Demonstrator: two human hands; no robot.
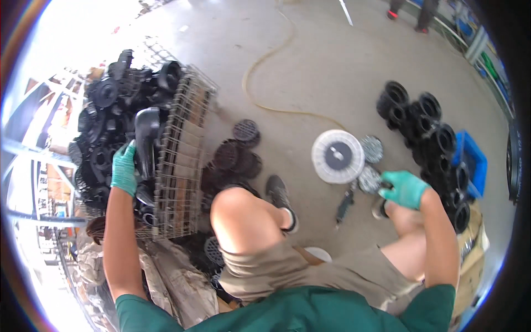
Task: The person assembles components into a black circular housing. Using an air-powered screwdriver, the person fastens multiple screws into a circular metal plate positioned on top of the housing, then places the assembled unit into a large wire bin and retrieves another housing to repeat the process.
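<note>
My left hand (124,169), in a teal glove, reaches into a wire basket (182,149) heaped with black moulded parts (105,127). Its fingers stretch upward beside a large glossy, curved black part (146,141); whether they touch it I cannot tell. My right hand (406,189), gloved alike, hovers over my right knee with fingers apart and nothing visible in them. Near its fingertips is a round container of small silvery pieces (369,180), with a similar container (371,148) behind. Beside them stands a white round tub or disc (326,166) with a grey centre.
A dark green handheld power tool (345,207) lies on the floor between my feet. Round black grates (246,133) are piled by the basket. Stacked black ring-shaped fittings (426,133) and a blue bin (475,166) stand at right. A yellowish hose (249,74) crosses the floor. Someone's feet (420,27) show far right.
</note>
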